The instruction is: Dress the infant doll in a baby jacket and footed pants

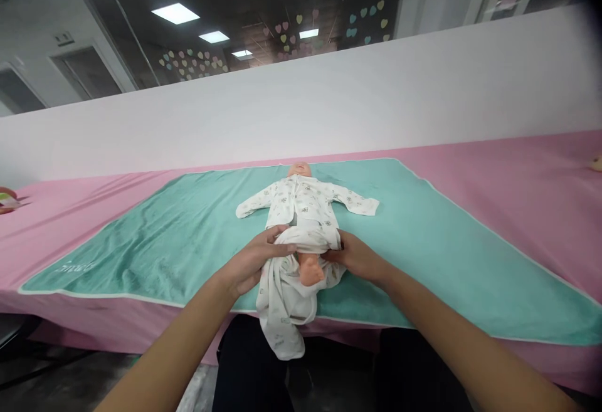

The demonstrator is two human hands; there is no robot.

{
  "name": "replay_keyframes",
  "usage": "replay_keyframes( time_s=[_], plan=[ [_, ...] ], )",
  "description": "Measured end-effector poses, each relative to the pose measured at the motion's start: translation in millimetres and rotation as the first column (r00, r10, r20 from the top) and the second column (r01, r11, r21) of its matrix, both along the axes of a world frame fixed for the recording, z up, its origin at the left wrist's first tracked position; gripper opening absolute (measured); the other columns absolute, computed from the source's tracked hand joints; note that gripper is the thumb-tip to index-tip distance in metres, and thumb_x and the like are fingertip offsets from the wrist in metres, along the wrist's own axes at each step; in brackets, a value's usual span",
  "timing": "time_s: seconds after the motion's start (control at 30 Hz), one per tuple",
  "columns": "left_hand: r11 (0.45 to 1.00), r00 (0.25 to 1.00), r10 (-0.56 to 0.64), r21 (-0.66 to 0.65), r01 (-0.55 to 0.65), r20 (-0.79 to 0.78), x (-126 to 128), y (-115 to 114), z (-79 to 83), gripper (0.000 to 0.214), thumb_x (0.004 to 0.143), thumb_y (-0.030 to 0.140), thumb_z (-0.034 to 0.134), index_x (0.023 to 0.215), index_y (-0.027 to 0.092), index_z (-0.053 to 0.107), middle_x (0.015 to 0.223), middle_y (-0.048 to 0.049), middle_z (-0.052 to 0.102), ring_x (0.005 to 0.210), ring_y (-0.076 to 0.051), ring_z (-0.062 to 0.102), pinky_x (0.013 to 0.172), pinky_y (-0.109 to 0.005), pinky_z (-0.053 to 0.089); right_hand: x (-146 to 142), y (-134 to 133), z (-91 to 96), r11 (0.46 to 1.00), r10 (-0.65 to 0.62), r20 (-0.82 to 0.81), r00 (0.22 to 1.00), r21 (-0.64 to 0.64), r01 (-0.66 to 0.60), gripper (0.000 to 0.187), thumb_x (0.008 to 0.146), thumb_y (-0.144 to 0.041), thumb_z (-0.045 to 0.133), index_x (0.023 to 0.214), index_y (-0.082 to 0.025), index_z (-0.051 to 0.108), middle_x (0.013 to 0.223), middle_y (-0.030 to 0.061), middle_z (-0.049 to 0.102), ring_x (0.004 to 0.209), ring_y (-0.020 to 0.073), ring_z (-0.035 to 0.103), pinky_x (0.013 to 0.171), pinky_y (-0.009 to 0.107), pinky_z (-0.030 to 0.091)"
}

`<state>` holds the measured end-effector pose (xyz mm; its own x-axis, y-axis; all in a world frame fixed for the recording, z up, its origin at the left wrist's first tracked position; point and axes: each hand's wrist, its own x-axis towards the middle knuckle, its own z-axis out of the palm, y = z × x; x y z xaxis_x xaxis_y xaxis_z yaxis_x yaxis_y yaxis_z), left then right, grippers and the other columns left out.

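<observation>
A baby doll (300, 169) lies on its back, head away from me, in a white printed jacket (301, 197) with both sleeves spread out. Bunched white printed baby pants (286, 311) surround its lower body, and one leg of them hangs over the table's front edge. One bare doll foot (311, 271) pokes out of the bunched cloth. My left hand (261, 255) pinches the pants at their left side, thumb on top. On the right side, my right hand (352, 254) grips the same cloth, its fingertips partly hidden under the fabric. The doll's other foot is hidden.
Beneath the doll a green towel (188, 230) with a white edge covers much of the pink tablecloth (517, 192). A low white wall (301, 111) stands behind the table. Part of a colourful object (7, 200) shows at the far left. My legs (254, 368) are under the front edge.
</observation>
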<state>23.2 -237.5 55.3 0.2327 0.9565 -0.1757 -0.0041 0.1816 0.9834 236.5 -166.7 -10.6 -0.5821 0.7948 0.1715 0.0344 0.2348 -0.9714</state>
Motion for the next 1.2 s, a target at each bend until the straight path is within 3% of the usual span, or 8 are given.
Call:
replay_keyframes(
  time_s=[0.13,0.3,0.47,0.6,0.8,0.97,1.07,1.2],
  plan=[
    [0.988,0.994,-0.097,-0.122,0.091,-0.052,-10,-2,0.5,0.031,0.072,0.034,0.068,0.098,0.017,0.063,0.101,-0.0078,0.063,0.088,-0.020,0.060,0.070,-0.028,0.046,3,19,-7.7,0.998,0.044,0.140,0.989,0.042,-0.050,0.023,0.065,-0.019,0.064,0.087,-0.018,0.058,0.090,0.0015,0.062,0.083,0.0194,0.055,0.070,0.031,0.045],
    [0.977,0.943,-0.212,-0.087,0.196,-0.257,-30,-6,15.8,0.022,0.075,0.034,0.065,0.086,0.015,0.064,0.091,-0.0063,0.065,0.083,-0.020,0.060,0.068,-0.027,0.045,10,29,-3.4,0.987,0.109,0.239,0.965,0.091,-0.134,0.018,0.063,-0.016,0.060,0.081,-0.018,0.056,0.084,-0.0008,0.058,0.079,0.0165,0.051,0.068,0.027,0.040],
    [1.000,0.993,-0.006,-0.010,0.005,-0.118,-75,12,29.5,0.014,0.078,0.028,0.063,0.077,0.015,0.060,0.074,-0.0022,0.061,0.066,-0.013,0.058,0.058,-0.021,0.045,17,43,0.1,0.967,0.241,0.256,0.936,0.020,-0.254,0.032,0.059,-0.011,0.054,0.089,-0.017,0.061,0.088,0.0009,0.060,0.085,0.0190,0.053,0.072,0.029,0.042],
    [0.986,0.973,0.136,0.065,-0.151,0.186,-97,43,5.3,0.016,0.077,0.024,0.062,0.067,0.015,0.052,0.055,0.0040,0.048,0.046,-0.007,0.046,0.043,-0.017,0.036,15,46,-5.1,0.967,0.248,0.258,0.934,-0.013,-0.253,0.043,0.057,-0.009,0.051,0.096,-0.018,0.064,0.090,0.0011,0.063,0.091,0.0212,0.055,0.077,0.032,0.044],
    [0.991,0.898,-0.087,0.132,0.033,0.432,-70,64,-48.8,0.029,0.068,0.011,0.066,0.093,0.021,0.055,0.070,0.0009,0.063,0.060,-0.014,0.061,0.055,-0.022,0.047,16,48,13.3,0.958,0.283,0.250,0.926,-0.024,-0.286,0.043,0.065,-0.010,0.048,0.105,-0.020,0.062,0.102,0.0038,0.062,0.094,0.0203,0.056,0.080,0.033,0.044],
    [0.988,0.856,-0.134,0.139,0.074,0.500,-69,65,-54.1,0.029,0.070,0.009,0.063,0.095,0.021,0.055,0.069,0.0015,0.062,0.058,-0.013,0.060,0.054,-0.021,0.046,-25,50,56.0,0.978,0.129,0.253,0.959,0.127,-0.165,0.030,0.086,-0.041,0.046,0.094,-0.020,0.065,0.093,0.0043,0.061,0.083,0.0166,0.056,0.073,0.029,0.043],
    [0.988,0.835,-0.136,0.133,0.076,0.534,-73,66,-53.3,0.026,0.072,0.014,0.062,0.097,0.020,0.056,0.072,-0.0004,0.063,0.061,-0.014,0.061,0.056,-0.023,0.047,-66,44,67.7,0.946,0.243,0.430,0.869,0.092,-0.310,0.035,0.077,-0.052,0.057,0.073,-0.018,0.063,0.066,-0.0010,0.053,0.059,0.0115,0.046,0.055,0.025,0.036],
    [0.994,0.833,-0.110,0.083,0.078,0.543,-74,65,-54.8,0.016,0.079,0.023,0.058,0.094,0.021,0.058,0.077,-0.0019,0.063,0.064,-0.015,0.061,0.056,-0.024,0.047,-96,36,62.7,0.922,0.367,0.388,0.846,-0.027,-0.387,0.027,0.072,-0.044,0.066,0.078,-0.017,0.065,0.068,-0.0011,0.057,0.063,0.0121,0.052,0.056,0.024,0.038]
  ],
)
